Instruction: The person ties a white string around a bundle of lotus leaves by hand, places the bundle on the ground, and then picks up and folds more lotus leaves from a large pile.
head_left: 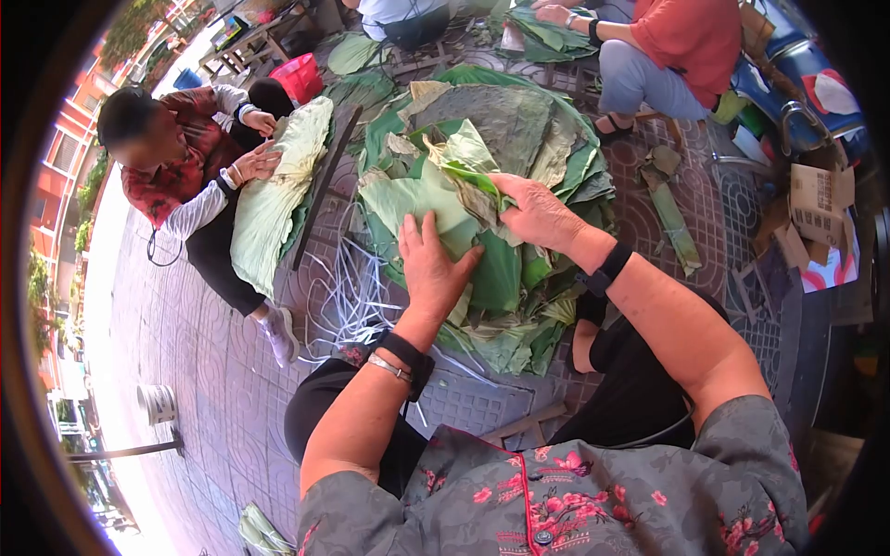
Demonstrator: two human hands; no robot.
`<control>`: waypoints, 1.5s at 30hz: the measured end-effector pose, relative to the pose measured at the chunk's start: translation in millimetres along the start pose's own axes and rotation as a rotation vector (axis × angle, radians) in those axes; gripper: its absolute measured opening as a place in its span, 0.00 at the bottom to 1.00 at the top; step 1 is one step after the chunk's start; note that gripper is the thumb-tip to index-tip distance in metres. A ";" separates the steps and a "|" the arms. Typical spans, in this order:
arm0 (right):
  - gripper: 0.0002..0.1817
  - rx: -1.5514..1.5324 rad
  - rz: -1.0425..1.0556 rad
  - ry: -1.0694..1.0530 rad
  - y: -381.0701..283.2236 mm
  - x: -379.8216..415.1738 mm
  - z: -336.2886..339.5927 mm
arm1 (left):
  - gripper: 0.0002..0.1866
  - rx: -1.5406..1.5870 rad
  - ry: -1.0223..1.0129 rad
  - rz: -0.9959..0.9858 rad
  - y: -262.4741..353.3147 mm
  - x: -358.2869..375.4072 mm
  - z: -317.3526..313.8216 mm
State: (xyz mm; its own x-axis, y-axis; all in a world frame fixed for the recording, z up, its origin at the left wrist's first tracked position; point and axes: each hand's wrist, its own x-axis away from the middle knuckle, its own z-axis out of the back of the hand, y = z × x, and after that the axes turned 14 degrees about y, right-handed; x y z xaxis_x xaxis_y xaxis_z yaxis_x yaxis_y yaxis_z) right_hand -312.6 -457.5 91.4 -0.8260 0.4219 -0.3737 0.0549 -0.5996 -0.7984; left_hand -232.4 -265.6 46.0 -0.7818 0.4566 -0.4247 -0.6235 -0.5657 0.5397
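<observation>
A large pale green lotus leaf (394, 199) lies in front of me on a broad heap of leaves (505, 111), some green, others dried to grey-brown. My left hand (434, 264) rests on the leaf with its fingers spread and the thumb out to the right. Bunched between the fingers and thumb of my right hand (540, 215) is the leaf's folded, crumpled edge, yellow-green and partly brown. Under my hands, a darker green leaf (496, 269) shows on the heap.
White plastic strips (352, 301) lie tangled left of the heap. A seated person (176, 157) at left handles a big leaf (287, 190). Another person (686, 56) sits at far right. Cardboard boxes (820, 204) stand right, a white bucket (157, 405) left, a red basket (297, 79) behind.
</observation>
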 end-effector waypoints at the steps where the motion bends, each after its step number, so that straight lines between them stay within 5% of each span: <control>1: 0.27 -0.019 0.031 0.009 1.5 -0.3 -0.3 | 0.51 -0.040 -0.021 0.002 -1.2 -0.4 -1.9; 3: 0.26 -0.055 0.094 0.026 5.1 -0.9 -0.8 | 0.51 -0.002 -0.001 0.014 -4.3 -1.4 -6.0; 6: 0.26 -0.103 -0.163 -0.077 0.9 -7.7 10.7 | 0.47 0.087 0.048 0.067 -5.7 -3.8 -8.6; 10: 0.21 -0.575 -0.534 0.103 -5.5 -5.4 9.6 | 0.39 0.171 0.122 0.059 -17.8 -5.7 -11.8; 14: 0.21 -0.737 -0.662 0.245 1.0 -5.1 4.8 | 0.27 0.144 0.225 0.064 -29.8 -6.7 -17.6; 22: 0.19 -0.880 -0.770 0.360 19.2 -6.5 10.1 | 0.17 0.791 0.124 0.805 -51.4 -24.8 -1.5; 26: 0.21 -0.703 -0.605 0.312 12.7 -4.2 7.2 | 0.29 0.340 0.189 0.257 -15.5 -16.2 -1.7; 30: 0.27 -0.171 -0.267 0.245 20.0 -3.9 -3.5 | 0.25 0.155 0.294 0.054 -30.0 -5.4 -26.4; 37: 0.17 -0.710 -0.659 0.301 21.2 -9.7 8.9 | 0.15 0.223 0.221 0.325 -63.0 -15.9 -21.6; 41: 0.17 -0.739 -0.707 0.367 31.7 -14.1 9.5 | 0.14 0.730 0.342 0.834 -76.1 -22.2 -3.6; 45: 0.20 -0.801 -0.677 0.389 20.3 -19.3 15.8 | 0.11 1.000 0.490 0.878 -57.1 -39.6 39.9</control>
State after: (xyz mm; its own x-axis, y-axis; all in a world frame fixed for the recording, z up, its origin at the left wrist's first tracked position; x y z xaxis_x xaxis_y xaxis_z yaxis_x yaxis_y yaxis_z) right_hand -304.4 -488.5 89.8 -0.5986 0.7633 0.2429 0.1218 0.3864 -0.9143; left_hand -165.6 -224.0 61.0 -0.9586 -0.1816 0.2192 0.1644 0.2753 0.9472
